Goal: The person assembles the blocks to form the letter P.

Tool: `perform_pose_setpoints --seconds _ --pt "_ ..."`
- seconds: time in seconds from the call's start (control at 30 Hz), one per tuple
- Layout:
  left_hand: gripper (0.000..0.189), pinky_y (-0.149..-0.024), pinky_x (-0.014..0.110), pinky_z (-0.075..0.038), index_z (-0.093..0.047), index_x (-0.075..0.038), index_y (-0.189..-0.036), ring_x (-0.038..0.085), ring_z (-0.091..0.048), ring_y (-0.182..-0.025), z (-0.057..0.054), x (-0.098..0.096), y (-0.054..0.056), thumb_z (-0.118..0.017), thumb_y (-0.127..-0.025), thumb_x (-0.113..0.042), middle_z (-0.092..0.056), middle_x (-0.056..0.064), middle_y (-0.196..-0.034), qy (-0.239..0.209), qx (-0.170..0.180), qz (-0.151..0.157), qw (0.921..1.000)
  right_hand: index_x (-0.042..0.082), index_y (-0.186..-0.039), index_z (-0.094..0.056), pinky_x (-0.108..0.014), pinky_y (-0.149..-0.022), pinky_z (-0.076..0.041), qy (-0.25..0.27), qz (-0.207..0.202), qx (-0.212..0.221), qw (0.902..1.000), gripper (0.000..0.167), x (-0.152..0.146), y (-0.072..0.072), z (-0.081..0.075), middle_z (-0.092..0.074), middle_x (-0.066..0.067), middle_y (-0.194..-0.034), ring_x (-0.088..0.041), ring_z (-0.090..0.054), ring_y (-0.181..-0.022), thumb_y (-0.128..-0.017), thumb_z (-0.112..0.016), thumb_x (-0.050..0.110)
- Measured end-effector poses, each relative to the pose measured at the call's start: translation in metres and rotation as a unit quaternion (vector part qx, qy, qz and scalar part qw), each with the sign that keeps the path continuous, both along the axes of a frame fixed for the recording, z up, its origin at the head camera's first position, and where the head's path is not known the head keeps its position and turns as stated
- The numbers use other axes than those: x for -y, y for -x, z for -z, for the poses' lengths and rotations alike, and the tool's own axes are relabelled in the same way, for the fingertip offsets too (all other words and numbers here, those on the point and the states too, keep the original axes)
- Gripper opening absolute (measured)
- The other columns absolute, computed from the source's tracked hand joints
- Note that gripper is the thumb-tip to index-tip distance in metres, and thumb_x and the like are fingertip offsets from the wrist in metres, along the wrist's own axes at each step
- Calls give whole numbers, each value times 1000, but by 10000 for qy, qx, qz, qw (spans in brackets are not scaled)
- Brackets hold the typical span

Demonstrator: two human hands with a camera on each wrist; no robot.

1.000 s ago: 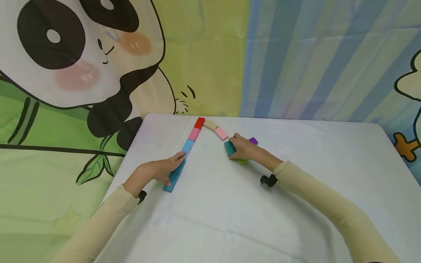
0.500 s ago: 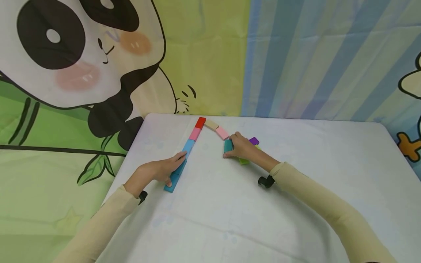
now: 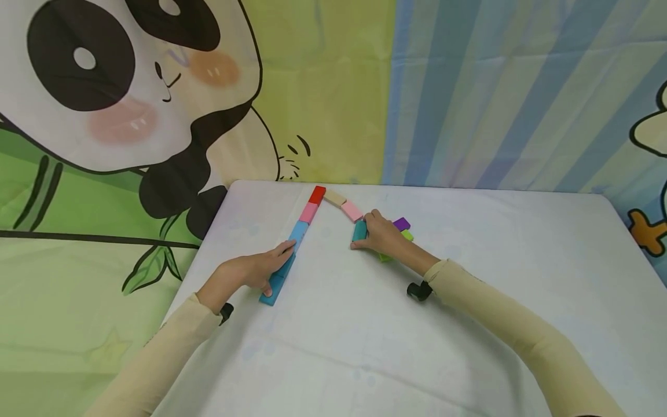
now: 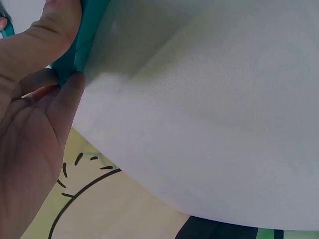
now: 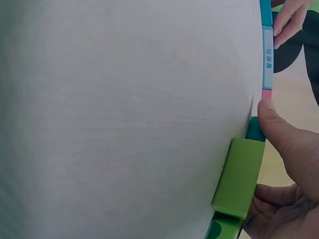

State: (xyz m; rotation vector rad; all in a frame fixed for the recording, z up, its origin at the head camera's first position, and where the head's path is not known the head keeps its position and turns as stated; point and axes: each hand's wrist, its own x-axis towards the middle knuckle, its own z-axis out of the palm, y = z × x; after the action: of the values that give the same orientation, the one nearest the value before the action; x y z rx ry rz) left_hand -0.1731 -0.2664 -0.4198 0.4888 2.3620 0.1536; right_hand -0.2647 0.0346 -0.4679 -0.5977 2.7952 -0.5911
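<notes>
A straight row of flat blocks lies on the table: a red block, a pink block, a light-blue block and deeper blue blocks at the near end. Beside these blue blocks is my left hand, its thumb and fingers holding the row's side. My right hand pinches a teal block between thumb and fingers. This block almost meets a pale pink block, which adjoins a tan block angled away from the red one.
Partly behind my right hand lie a purple block and a green block, with another green block beside it. A white cloth covers the table. A panda-printed curtain hangs behind its far edge.
My right hand has shifted slightly left with the teal block, turning it so that its near end swings left. The left hand stays where it was.
</notes>
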Motion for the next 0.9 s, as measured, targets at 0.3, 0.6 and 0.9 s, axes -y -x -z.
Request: perform_pose_setpoints --seconds 0.3,0.6,0.9 --pt "110 -116 48 -32 4 -9 -156 32 -13 -151 1 -1 0 -76 -81 -17 14 5 -164 -89 17 -36 10000 0 -139 -48 -46 -90 -53 -45 -109 -455 9989 73 -35 -4 -20 -54 -18 -129 -32 -57 -111 -87 -69 46" --pt "113 -112 49 -38 7 -10 -156 34 -24 -148 2 3 1 -77 -80 -17 12 7 -164 -51 -11 -78 10000 4 -130 -59 -51 -107 -42 35 -1270 -1156 9851 38 -92 9 -10 -56 -19 -137 -38 -46 -131 -93 -63 8" --pt "112 -114 50 -35 5 -8 -156 35 -18 -150 3 2 2 -77 -80 -17 13 6 -164 -111 -34 -2 9999 -1 -122 -66 -47 -100 -50 -363 -2102 -1103 9707 31 -102 22 -19 -65 -17 -124 -34 -59 -119 -92 -63 4"
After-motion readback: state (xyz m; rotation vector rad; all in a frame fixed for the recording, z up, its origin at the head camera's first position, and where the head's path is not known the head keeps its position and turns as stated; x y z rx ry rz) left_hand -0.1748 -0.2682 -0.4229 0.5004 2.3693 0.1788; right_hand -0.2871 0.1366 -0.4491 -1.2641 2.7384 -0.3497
